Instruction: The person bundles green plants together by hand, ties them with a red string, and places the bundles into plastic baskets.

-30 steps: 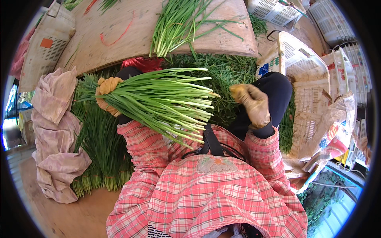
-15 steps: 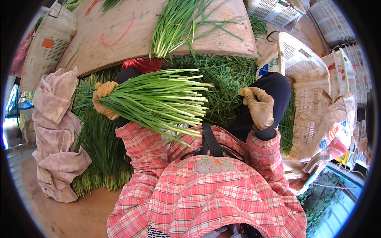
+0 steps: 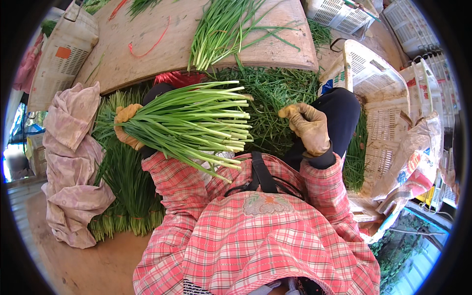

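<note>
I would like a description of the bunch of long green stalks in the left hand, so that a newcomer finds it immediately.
Below the wide, pale wooden board at the top, find the tan-gloved left hand. It grips a fan-shaped bunch of long green stalks, whitish ends pointing right. Unlike the similar green stalks lying on the board, this bunch is in a hand.

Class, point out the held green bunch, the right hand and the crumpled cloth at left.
Held green bunch (image 3: pixel 191 122), head view: middle of its stalks.
Right hand (image 3: pixel 310 130), head view: middle of its glove.
Crumpled cloth (image 3: pixel 73 164), head view: middle of its folds.
</note>
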### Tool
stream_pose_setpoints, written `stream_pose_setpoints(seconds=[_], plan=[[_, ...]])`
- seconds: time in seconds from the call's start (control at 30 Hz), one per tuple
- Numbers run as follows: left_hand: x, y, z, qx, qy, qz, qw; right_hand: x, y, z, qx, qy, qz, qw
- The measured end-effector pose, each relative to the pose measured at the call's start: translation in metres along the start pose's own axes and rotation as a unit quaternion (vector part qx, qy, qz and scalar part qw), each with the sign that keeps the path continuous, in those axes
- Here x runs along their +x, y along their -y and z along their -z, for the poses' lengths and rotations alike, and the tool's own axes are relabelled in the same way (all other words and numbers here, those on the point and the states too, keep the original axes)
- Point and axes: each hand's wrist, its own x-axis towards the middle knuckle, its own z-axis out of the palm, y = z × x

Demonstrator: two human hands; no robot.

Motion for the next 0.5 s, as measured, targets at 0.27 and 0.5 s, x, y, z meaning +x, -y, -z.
stream_pose_setpoints(seconds=[0.27,0.5], plan=[[0.017,0.03,0.022,-0.014,0.069,-0.051,0.996,0.012,-0.001,-0.056,0.166,0.176,-0.05,0.969],[-0.002,0.002,0.038,0.015,0.049,-0.062,0.997,-0.004,0.012,-0.005,0.113,-0.005,0.01,0.994]])
